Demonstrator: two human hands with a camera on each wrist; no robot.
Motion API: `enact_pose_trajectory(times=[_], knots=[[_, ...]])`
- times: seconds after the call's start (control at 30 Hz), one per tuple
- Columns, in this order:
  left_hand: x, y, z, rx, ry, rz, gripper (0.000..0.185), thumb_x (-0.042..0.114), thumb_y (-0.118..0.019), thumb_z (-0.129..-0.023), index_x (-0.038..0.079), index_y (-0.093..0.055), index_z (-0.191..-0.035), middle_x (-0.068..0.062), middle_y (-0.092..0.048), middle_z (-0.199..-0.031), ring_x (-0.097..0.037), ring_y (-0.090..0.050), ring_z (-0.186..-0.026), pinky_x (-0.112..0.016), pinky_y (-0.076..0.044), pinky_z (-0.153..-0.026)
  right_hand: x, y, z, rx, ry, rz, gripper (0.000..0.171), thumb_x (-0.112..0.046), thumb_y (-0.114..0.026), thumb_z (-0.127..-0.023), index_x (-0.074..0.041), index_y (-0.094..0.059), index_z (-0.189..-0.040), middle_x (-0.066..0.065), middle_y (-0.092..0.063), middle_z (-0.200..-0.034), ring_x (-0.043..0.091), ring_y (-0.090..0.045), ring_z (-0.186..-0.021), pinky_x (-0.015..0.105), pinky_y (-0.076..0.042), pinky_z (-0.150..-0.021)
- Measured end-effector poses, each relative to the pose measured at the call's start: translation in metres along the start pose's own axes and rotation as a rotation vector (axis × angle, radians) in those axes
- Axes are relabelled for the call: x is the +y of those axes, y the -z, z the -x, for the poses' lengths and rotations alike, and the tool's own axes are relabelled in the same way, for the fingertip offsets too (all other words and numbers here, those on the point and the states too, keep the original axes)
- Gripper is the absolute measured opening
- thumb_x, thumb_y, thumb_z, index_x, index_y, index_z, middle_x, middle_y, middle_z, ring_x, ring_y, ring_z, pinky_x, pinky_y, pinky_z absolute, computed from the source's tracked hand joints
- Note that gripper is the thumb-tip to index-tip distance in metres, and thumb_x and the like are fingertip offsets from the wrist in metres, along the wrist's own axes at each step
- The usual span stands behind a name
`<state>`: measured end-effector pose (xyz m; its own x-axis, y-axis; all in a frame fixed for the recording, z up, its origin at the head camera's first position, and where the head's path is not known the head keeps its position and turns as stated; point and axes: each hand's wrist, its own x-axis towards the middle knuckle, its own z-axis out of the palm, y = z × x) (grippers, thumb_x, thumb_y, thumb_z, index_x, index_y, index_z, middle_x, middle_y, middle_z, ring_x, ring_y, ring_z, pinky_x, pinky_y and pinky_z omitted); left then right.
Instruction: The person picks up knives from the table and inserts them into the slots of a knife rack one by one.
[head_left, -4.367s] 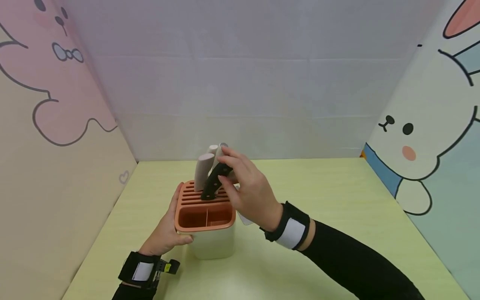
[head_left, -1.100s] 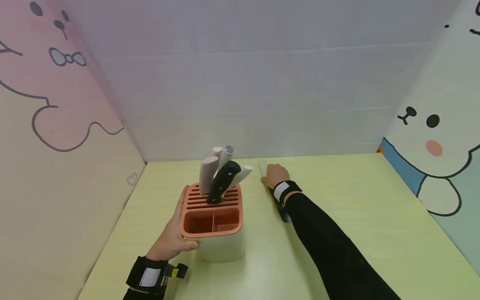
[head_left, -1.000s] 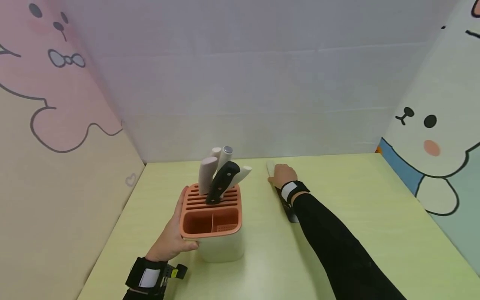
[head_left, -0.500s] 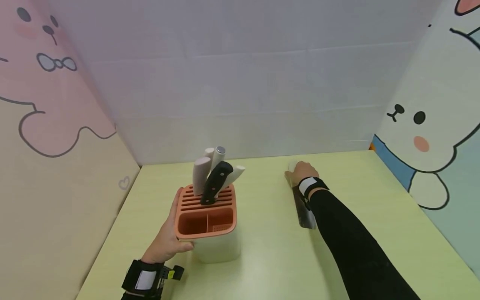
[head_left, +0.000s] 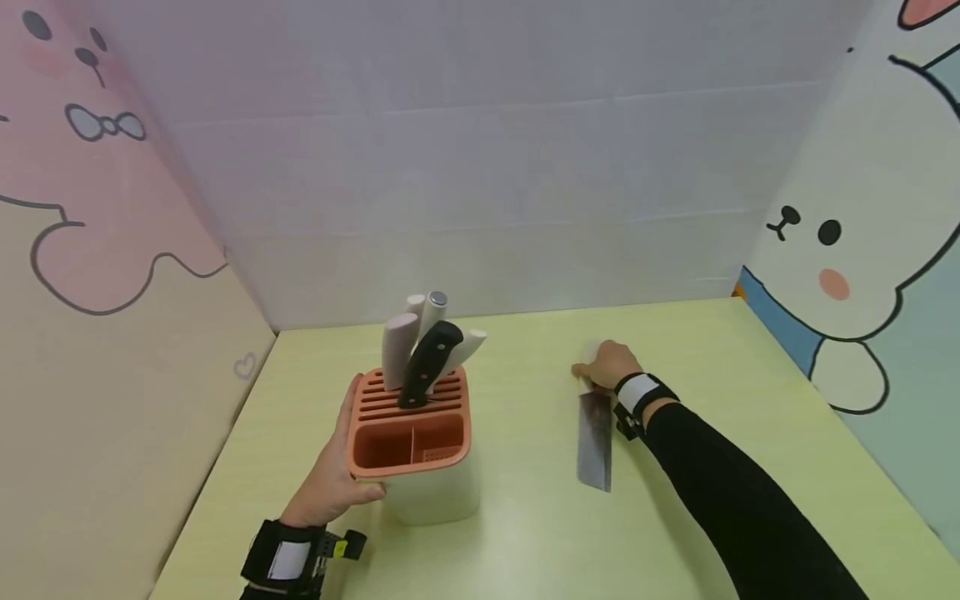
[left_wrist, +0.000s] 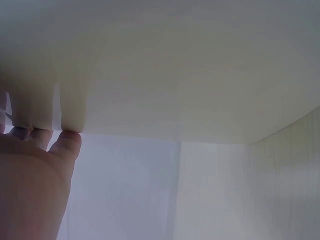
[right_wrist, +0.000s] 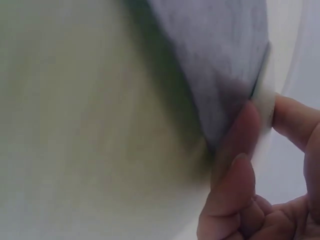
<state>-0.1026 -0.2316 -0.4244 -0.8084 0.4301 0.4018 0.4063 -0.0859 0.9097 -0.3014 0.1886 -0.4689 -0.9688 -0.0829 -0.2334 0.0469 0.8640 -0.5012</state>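
The right hand [head_left: 609,367], fingers wrapped round the pale handle of the cleaver [head_left: 595,437], has carried it out of the knife block [head_left: 411,433] and rightward, its blade now low over the counter [head_left: 525,533], while the left hand [head_left: 333,479] still steadies the block's side.

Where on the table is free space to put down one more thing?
Bare table lies right of the right hand up to the rabbit wall, and along the near edge below the cleaver. The strip between the knife block and cleaver is narrower. The left hand crowds the block's left side.
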Motion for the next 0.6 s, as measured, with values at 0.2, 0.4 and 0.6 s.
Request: enact_pose_trajectory(times=[0.2,0.4,0.6], knots=[[-0.001,0.0,0.0,0.012,0.01,-0.012,0.123,0.029,-0.083,-0.076,0.023,0.012,-0.154,-0.012,-0.007,-0.159,-0.021,-0.038,-0.135,-0.032,-0.045,-0.1,0.003,0.0,0.031,-0.036,0.013,-0.044,0.042,-0.04,-0.07,-0.085,-0.002,-0.066,-0.067,0.007,-0.062,-0.054,0.017,-0.06,-0.047,0.025,-0.045,-0.043],[0.0,0.001,-0.001,0.004,0.002,-0.035,0.124,0.03,-0.082,-0.076,0.019,0.013,-0.154,-0.013,-0.008,-0.159,-0.022,-0.039,-0.135,-0.033,-0.045,-0.1,0.006,-0.001,0.052,-0.066,0.029,-0.069,0.045,-0.041,-0.068,-0.088,-0.003,-0.068,-0.063,0.006,-0.063,-0.052,0.018,-0.062,-0.047,0.026,-0.049,-0.045],[0.001,0.0,0.0,0.006,-0.006,-0.045,0.123,0.029,-0.082,-0.076,0.018,0.013,-0.154,-0.016,-0.008,-0.158,-0.022,-0.04,-0.134,-0.032,-0.045,-0.099,0.008,0.0,0.052,-0.051,0.024,-0.051,0.06,-0.053,-0.057,-0.091,-0.002,-0.067,-0.061,0.007,-0.062,-0.052,0.02,-0.061,-0.046,0.027,-0.049,-0.045]])
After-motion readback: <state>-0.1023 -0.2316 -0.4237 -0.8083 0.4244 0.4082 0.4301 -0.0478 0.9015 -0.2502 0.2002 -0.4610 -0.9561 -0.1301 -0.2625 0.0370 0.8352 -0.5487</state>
